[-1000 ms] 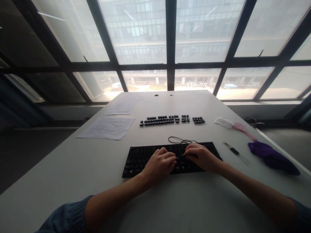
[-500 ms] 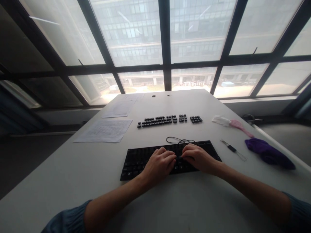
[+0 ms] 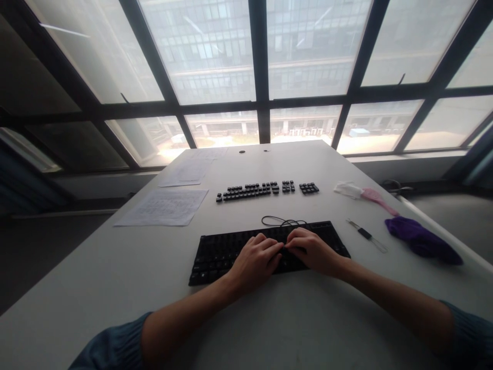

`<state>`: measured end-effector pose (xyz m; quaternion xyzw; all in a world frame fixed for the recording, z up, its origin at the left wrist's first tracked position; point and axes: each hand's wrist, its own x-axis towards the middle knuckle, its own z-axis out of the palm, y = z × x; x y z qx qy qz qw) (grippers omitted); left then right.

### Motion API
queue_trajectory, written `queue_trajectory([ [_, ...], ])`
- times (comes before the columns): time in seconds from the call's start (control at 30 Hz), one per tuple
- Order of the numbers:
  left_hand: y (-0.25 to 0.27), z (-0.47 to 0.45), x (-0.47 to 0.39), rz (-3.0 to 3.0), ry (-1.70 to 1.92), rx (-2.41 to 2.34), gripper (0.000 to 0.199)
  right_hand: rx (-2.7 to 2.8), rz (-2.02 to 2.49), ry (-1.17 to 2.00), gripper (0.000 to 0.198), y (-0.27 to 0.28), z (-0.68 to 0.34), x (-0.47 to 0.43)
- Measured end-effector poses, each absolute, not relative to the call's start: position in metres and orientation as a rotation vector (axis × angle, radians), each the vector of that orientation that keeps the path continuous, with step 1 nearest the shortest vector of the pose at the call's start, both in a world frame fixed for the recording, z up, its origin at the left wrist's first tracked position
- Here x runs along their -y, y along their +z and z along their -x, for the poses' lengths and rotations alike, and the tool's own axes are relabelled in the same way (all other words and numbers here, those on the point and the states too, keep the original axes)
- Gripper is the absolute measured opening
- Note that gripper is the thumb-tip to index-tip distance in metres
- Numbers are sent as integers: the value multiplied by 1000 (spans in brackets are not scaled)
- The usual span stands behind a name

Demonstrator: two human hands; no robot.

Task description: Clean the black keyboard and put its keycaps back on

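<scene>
In front of the person, on the white table (image 3: 115, 277), sits the black keyboard (image 3: 215, 255); from where I stand it's the landmark for everything. Left hand (image 3: 259, 257) lies over its middle, fingers bent, tips down among the keys. Right hand (image 3: 311, 250) is just right of that, also over the keyboard, thumb and fingers drawn close together, tips nearly meeting the left's. Can't tell whether either grips a key; fingers hide it. Coiled cable (image 3: 290, 222) at the keyboard's far edge. Loose black keycaps (image 3: 246, 193) beyond the keyboard, laid out in rows and separate blocks. Right of the keyboard: wire-ended tool (image 3: 364, 234) with a dark grip, then purple cloth (image 3: 421, 240) farther right. Pink-handled item (image 3: 373, 195) beyond the keyboard's right end. Written sheet (image 3: 164, 208) beyond its left end.
</scene>
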<state>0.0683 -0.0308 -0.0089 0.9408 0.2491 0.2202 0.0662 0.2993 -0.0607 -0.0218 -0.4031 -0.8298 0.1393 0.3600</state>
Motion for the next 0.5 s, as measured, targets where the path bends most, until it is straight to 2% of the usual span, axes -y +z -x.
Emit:
queue_trajectory([
  [0.5,-13,-68,29,-2813,686,-757,35,2117,1057,459,14,-21,-302,59],
])
